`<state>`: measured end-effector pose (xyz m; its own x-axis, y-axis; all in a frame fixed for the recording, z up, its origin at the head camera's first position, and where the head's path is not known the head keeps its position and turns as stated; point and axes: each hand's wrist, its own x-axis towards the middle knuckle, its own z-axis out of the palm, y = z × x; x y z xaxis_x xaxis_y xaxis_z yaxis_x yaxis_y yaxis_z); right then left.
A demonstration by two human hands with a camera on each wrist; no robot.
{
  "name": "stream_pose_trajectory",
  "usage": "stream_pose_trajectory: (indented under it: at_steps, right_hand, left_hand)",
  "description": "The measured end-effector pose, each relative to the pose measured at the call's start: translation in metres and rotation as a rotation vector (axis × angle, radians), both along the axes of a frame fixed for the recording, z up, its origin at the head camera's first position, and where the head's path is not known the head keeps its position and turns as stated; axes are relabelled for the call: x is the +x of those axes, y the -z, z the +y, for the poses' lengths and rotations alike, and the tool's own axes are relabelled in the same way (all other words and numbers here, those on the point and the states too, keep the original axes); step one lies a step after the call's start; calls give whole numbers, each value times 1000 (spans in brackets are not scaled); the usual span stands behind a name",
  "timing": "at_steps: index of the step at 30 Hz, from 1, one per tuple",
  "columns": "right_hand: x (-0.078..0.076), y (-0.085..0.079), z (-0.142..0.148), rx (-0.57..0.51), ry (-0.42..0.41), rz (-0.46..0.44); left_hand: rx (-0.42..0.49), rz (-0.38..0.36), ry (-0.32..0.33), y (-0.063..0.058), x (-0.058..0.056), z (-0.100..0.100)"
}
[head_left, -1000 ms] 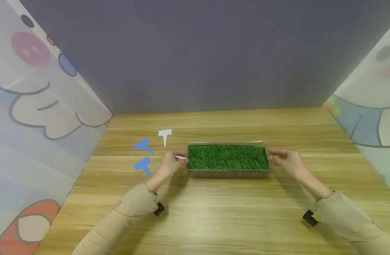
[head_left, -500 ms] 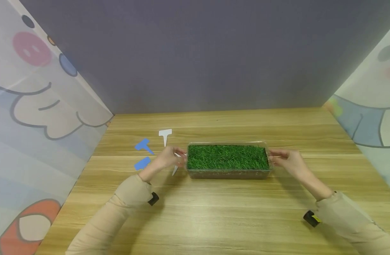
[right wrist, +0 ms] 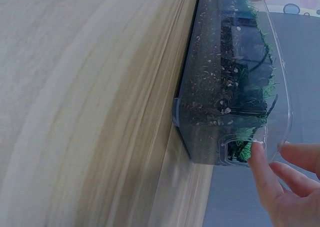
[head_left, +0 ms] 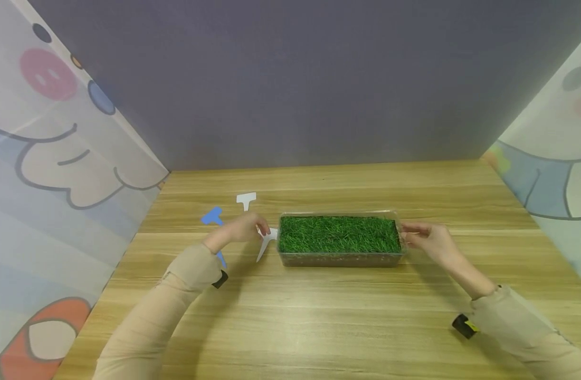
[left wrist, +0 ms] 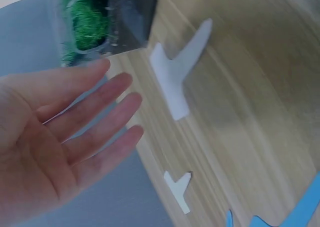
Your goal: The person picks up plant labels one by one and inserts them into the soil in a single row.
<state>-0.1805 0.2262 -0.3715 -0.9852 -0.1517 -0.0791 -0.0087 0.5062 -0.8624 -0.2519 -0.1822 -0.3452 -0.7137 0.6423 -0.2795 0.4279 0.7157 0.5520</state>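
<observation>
A long clear plastic planter box (head_left: 340, 259) stands on the wooden table, filled with dark soil under green grass (head_left: 337, 234). At its right end my right hand (head_left: 435, 244) pinches the end wall by the rim; thumb and fingertips (right wrist: 257, 149) show there in the right wrist view. My left hand (head_left: 243, 228) hovers just off the left end, fingers relaxed and apart in the left wrist view. Beneath it lies a white T-shaped plant label (left wrist: 175, 82), next to the box. A second white label (head_left: 246, 199) lies farther back.
Left of the planter lie a blue T-shaped label (head_left: 211, 215) and another blue label (head_left: 221, 258), both partly hidden by my left arm. A grey wall (head_left: 309, 84) rises behind the table (head_left: 347, 316). Cartoon-printed panels (head_left: 48, 211) flank the sides.
My left hand has let go of the planter's left end and moved left, uncovering the near white label. The right hand and the planter have stayed in place.
</observation>
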Motion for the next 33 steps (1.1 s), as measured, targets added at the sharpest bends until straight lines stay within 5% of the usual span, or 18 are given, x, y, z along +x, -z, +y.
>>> stream_pose_trajectory:
  at_steps: [10,20,33]
  right_hand:
    - [-1,1,0,8,8,3]
    - [-1,2,-1,-7,4,7]
    - [1,0,-2,-16,5,2]
  left_hand:
    - [-255,60,-43,14,-5,11]
    - [-318,138,7,24,-13,13]
    - [-283,115,-35,38,-22,13]
